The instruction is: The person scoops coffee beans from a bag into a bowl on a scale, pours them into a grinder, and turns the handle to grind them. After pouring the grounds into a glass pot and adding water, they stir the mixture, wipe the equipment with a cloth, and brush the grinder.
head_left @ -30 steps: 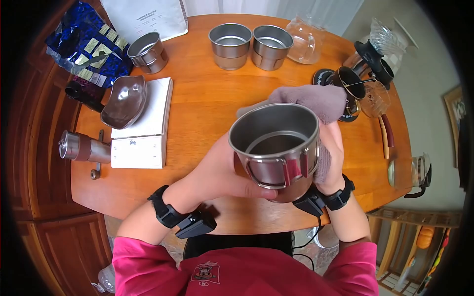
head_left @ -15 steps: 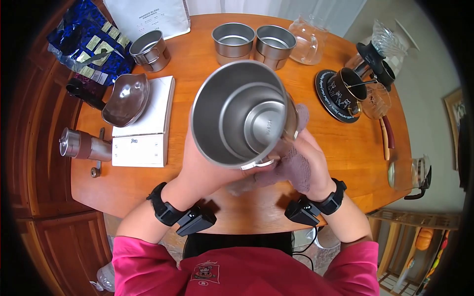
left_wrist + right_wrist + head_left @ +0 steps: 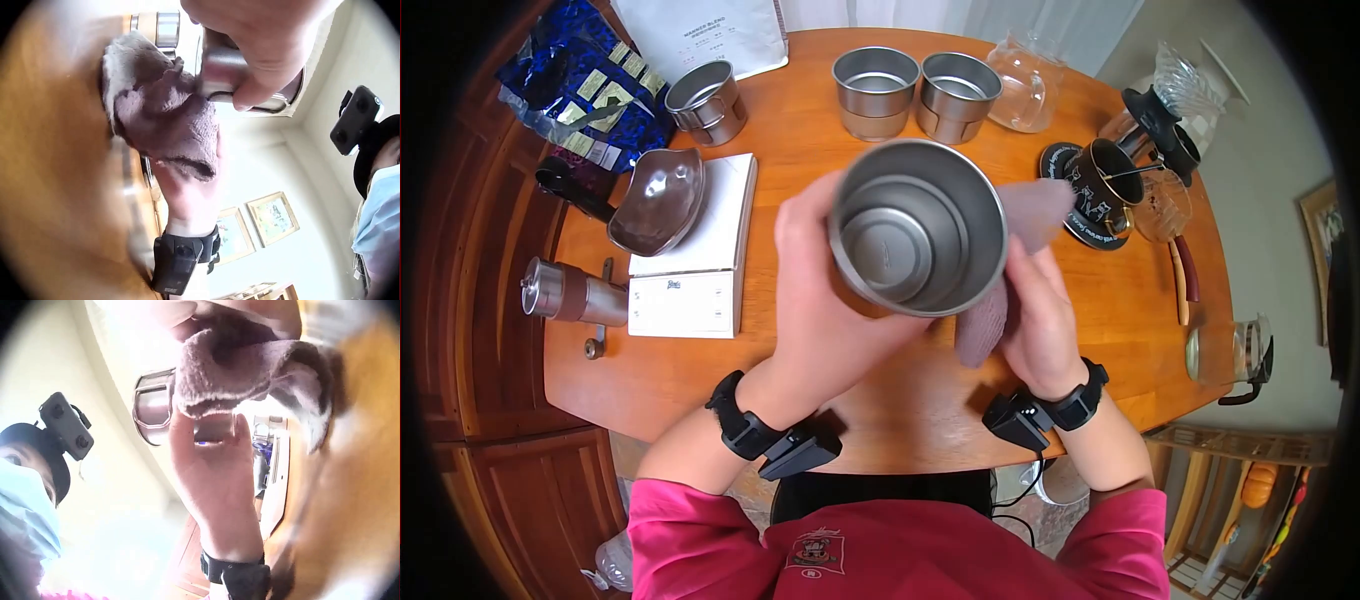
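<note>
My left hand point(image 3: 810, 290) grips a steel camping cup point(image 3: 915, 225) from its left side, with the thumb pressed along the wall. The cup is tilted so its open mouth faces the head camera, showing bare metal rings inside. My right hand point(image 3: 1045, 325) holds a mauve-grey cloth point(image 3: 985, 325) against the cup's right side. In the left wrist view the cloth point(image 3: 165, 106) is bunched between the right palm and the cup wall, and its grey end hangs loose. The cup's folding wire handle shows beside the cloth in the right wrist view.
Two steel cups point(image 3: 876, 95) and a glass server point(image 3: 1027, 90) stand at the back, another handled cup point(image 3: 706, 105) at back left. On the left are a white scale point(image 3: 685, 305) with a brown dish point(image 3: 655, 205), and a hand grinder point(image 3: 565, 292). A black mug point(image 3: 1100, 190) sits right.
The cup has risen from near the table's front edge, tipped its mouth to the camera, and turned in the left hand. The cloth has shifted around its outside to the right.
</note>
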{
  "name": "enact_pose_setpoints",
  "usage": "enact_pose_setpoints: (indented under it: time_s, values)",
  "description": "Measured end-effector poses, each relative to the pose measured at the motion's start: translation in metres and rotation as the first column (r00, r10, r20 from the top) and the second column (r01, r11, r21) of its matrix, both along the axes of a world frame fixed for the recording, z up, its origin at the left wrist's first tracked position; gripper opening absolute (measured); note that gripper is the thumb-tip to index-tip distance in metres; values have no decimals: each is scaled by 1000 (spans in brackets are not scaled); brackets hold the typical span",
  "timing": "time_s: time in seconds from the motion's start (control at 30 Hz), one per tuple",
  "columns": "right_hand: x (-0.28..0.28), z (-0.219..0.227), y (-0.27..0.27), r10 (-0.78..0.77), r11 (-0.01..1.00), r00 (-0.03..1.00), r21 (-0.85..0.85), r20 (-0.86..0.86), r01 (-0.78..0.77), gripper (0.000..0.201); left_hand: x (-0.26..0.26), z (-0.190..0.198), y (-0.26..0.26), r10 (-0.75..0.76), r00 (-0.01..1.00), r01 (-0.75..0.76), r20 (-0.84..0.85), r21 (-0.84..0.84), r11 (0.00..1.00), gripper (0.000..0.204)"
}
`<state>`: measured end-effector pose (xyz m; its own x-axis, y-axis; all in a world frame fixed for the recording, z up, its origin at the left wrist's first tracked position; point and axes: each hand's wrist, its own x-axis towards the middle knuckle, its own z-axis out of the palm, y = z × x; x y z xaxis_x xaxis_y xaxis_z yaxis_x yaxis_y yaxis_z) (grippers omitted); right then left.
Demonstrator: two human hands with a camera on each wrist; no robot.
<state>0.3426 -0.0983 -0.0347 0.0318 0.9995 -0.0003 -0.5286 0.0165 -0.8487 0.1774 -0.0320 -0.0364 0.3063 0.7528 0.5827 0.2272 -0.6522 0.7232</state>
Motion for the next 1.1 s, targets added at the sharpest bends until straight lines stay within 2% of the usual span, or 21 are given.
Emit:
enact_pose_setpoints:
  time_s: [0.07,0.13,0.2,0.23,0.3,0.33,0.37,0.43,0.5,0.57,0.6,0.63,0.73,0.8,1.1]
  values:
    - [-1,5,0,-155,977,983,163,96,138,38,3,-5,-3,-76,996,78,36,-54,995,87]
    - [2,5,0,-182,965,975,216,128,152,39,4,-5,-7,-110,993,114,39,-110,987,88]
    - [4,3,-1,-205,951,970,260,128,167,38,3,-1,-9,-278,959,282,50,-253,925,88]
    - [5,4,-1,-207,951,970,260,128,169,38,3,-1,-9,-280,959,283,50,-252,925,88]
    - [6,8,0,-193,969,980,166,40,184,36,2,-1,-9,-369,893,450,260,-563,693,88]
    - [8,8,2,-194,968,980,166,39,185,36,0,0,-10,-383,852,523,357,-589,615,81]
    - [10,6,4,-197,975,980,111,24,193,36,0,5,-11,-384,852,524,357,-589,615,81]
    - [12,4,7,-200,978,980,57,9,199,35,-1,17,-12,-277,764,643,583,-653,400,72]
    - [13,2,8,-172,985,985,-17,-22,171,33,-2,15,-8,-313,773,633,552,-642,433,66]
    - [13,0,9,-170,985,985,-3,-10,170,32,-2,14,-6,-248,784,602,569,-601,525,67]
    - [13,0,9,-169,986,986,9,3,169,31,-1,7,-1,-243,809,552,534,-551,626,69]
    - [12,1,10,-168,986,986,11,3,168,31,-1,6,2,-243,809,551,535,-549,628,69]
    - [9,2,12,-201,980,980,-2,-8,201,29,-4,-1,17,-207,908,380,363,-507,774,78]
    - [11,-1,11,-118,992,991,-27,64,120,29,-4,-4,21,-205,918,362,341,-503,785,79]
    - [12,1,10,-33,998,994,-46,107,38,30,-4,-17,29,-173,964,246,200,-437,865,86]
